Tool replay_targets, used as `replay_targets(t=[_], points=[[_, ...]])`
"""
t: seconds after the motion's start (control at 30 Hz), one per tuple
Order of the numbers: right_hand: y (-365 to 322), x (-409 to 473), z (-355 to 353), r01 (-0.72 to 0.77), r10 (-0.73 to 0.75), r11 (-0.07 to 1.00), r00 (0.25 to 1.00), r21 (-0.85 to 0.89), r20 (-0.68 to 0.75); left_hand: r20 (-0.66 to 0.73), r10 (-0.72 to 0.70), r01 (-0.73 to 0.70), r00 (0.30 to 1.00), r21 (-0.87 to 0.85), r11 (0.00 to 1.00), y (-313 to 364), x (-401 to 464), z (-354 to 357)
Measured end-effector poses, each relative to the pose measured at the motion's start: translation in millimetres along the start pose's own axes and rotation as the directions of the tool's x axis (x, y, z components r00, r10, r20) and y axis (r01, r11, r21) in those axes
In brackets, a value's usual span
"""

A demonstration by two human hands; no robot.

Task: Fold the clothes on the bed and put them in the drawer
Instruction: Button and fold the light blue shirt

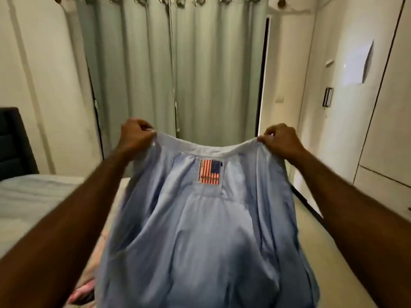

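Light-blue shirt [200, 230] held up mid-frame by its collar.
Left hand [135, 132] and right hand [280, 137] each pinch a collar end, fingers curled; flag label [210, 172] centre, below collar.

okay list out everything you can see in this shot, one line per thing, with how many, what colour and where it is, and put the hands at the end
shirt: one, light blue, held up in the middle, hanging toward the camera
label: one, red, white and blue flag pattern, inside the shirt below the collar
curtain: one, pale grey-green, closed, straight ahead
bed: one, pale sheet, left side
headboard: one, dark, far left
pink clothing: count unclear, pink, bottom left beside the shirt
wardrobe doors: count unclear, off-white, right side
paper: one sheet, white, on the right wall panel
left hand: one, grips the collar's left end
right hand: one, grips the collar's right end
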State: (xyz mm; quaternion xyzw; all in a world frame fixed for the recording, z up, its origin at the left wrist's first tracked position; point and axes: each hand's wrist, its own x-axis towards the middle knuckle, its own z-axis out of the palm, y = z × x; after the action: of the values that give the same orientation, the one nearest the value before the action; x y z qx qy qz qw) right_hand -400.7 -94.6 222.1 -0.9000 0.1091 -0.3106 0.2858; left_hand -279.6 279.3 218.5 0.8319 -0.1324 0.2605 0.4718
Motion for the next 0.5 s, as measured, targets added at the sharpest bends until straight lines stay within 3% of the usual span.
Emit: replay_targets(t=[0.07,0.13,0.23,0.3,0.4,0.5], points=[[9.5,-39.0,56.6,0.006,0.027,0.991,0.968,0.133,-0.25,-0.212,0.029,-0.032,0.977,-0.01,0.999,-20.8,-50.8,73.0],[26.9,-101.8,113.5,0.037,0.027,0.974,0.961,0.223,-0.276,-0.254,0.036,-0.062,0.966,-0.093,0.994,-41.1,-138.3,137.4],[81.7,-200.3,204.9,-0.081,0.104,0.972,0.99,0.219,-0.096,0.015,-0.114,0.115,0.993,-0.164,0.98,-82.0,-273.5,217.1],[114.4,-261.3,238.8,-0.216,0.213,0.949,0.976,0.228,0.039,0.148,-0.246,0.27,0.958,-0.173,0.947,-107.9,-345.0,242.6],[140.7,-328.0,256.1,-0.412,0.358,0.874,0.905,0.258,0.231,0.19,-0.379,0.416,0.906,-0.218,0.883,-125.4,-414.0,250.9],[154.3,-360.5,254.0,-0.438,0.347,0.832,0.889,0.34,0.299,0.204,-0.461,0.5,0.863,-0.231,0.835,-132.1,-439.1,248.6]])
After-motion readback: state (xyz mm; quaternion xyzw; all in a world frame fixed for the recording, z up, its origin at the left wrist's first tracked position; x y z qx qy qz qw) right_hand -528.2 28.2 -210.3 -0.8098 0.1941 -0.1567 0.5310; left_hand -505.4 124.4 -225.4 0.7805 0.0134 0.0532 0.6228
